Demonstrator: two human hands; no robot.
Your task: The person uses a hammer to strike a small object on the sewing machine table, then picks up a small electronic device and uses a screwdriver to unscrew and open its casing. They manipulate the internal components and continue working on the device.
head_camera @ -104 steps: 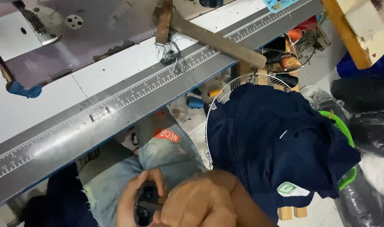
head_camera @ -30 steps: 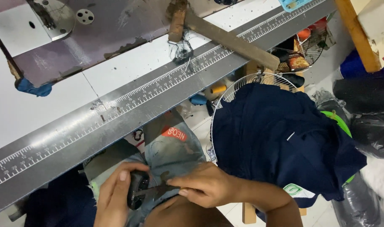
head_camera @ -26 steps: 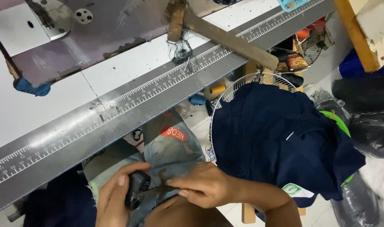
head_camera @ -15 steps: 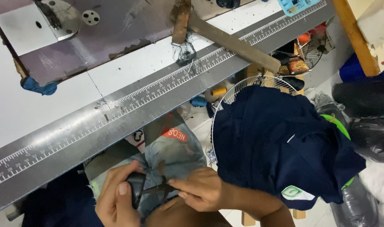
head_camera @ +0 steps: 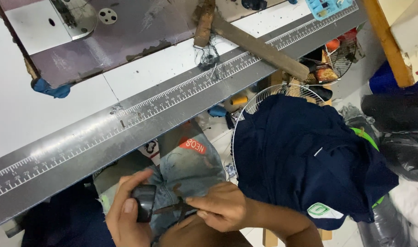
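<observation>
My left hand [head_camera: 126,215] grips a small black object [head_camera: 144,203] low in the head view, just over my lap. My right hand [head_camera: 220,208] pinches a thin dark pointed tool [head_camera: 172,209], its tip touching the black object. Both hands sit above my light blue jeans [head_camera: 190,164], which carry a red patch [head_camera: 192,145]. What the black object is cannot be made out.
A long metal ruler [head_camera: 140,112] runs along the front edge of the white sewing table [head_camera: 44,114]. A wooden stick [head_camera: 259,45] lies across it. To the right, dark navy garments [head_camera: 305,155] cover a wire fan guard [head_camera: 282,91]. Dark bags [head_camera: 401,123] lie far right.
My right hand has slid off the left hand and now holds the thin tool against the black object. The view shifted slightly.
</observation>
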